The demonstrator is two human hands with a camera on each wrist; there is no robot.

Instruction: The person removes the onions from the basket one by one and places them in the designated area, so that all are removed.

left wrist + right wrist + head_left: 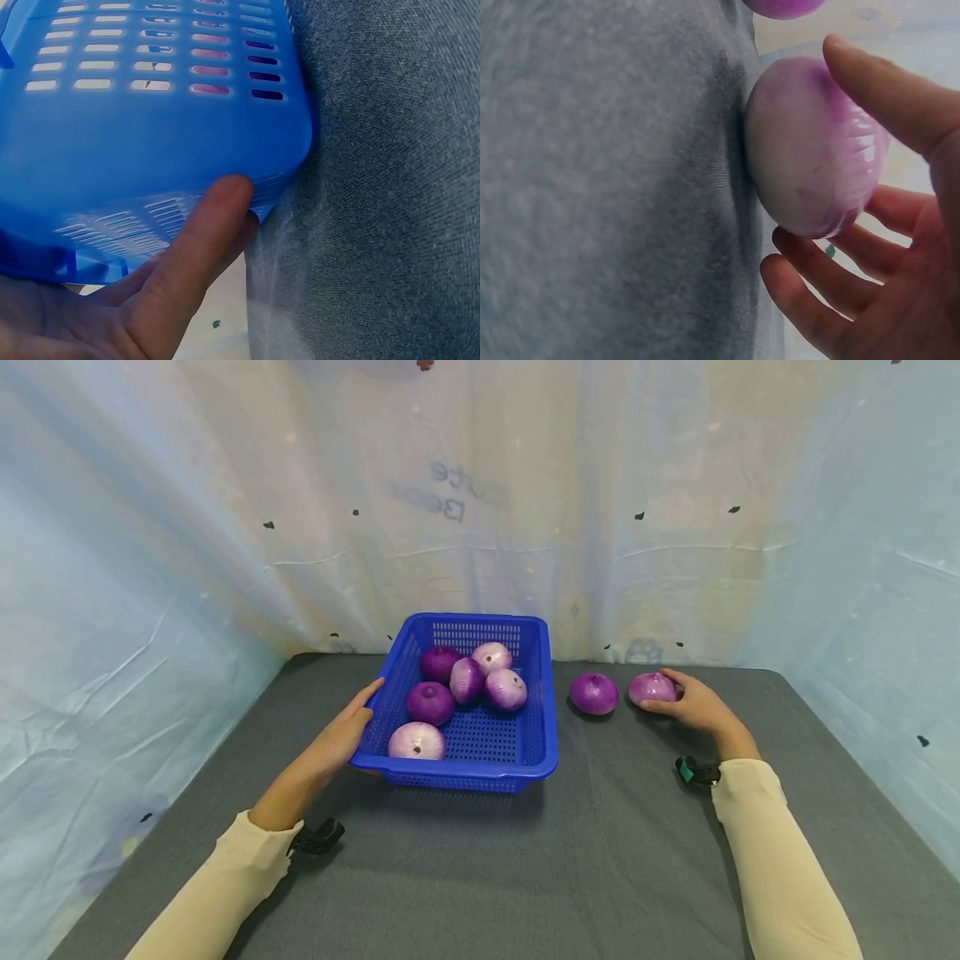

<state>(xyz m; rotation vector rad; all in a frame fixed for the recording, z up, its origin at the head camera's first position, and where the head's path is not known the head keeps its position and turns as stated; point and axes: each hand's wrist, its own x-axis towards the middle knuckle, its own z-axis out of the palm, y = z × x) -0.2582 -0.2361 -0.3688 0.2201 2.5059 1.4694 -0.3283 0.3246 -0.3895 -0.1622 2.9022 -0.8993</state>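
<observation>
Nearest the person, the left hand (341,737) lies against the near left corner of the blue plastic basket (536,752), fingers straight and laid flat along its slotted side wall; the left wrist view shows a thumb (202,240) pressed to the basket's lower edge, the hand steadying rather than gripping. The basket sits on the grey felt table cover (600,860) and holds five red onions (430,702), the palest one at the front and the rest grouped toward the back. Farther out on the right, the right hand (693,702) cups a pale purple onion (651,688) that rests on the cover: the onion lies just left of the palm, touching it, with the thumb over its far side and the fingers (817,277) curled loosely under and round its near side, a half-closed hold that does not look tight yet. This hand is plainly the nearer one to it. Just beside that onion, toward the basket, a darker purple onion (594,693) sits apart from both hands, between the held one and the basket's right wall.
</observation>
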